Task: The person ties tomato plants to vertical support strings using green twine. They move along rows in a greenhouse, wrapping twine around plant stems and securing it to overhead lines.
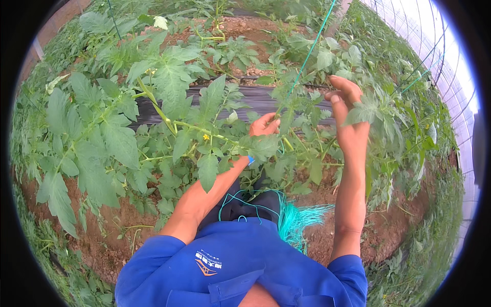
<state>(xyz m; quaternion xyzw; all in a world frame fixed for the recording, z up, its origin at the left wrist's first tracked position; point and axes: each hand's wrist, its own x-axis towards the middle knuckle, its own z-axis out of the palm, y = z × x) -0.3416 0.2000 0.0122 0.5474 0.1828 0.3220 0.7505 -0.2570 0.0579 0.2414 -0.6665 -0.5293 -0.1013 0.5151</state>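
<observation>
My left hand [264, 125] has its thumb and fingertips closed at the lower end of a taut green twine [308, 57], by the top of a tomato plant; whether it pinches the twine, the stem or both is too small to tell. My right hand [347, 101] is raised to the right of the twine, fingers curved and thumb apart, beside a tomato leaf [364, 112]. A tomato stem [207, 131] with a yellow flower [206, 136] crosses in front of my left forearm. A bundle of loose green twine [303, 218] hangs at my waist.
Tomato plants stand in rows all around, over brown soil [96, 245]. Black plastic mulch film [249, 99] lies behind my left hand. More twines [418, 76] slope down at the upper right. The greenhouse's curved film wall [429, 42] rises along the right.
</observation>
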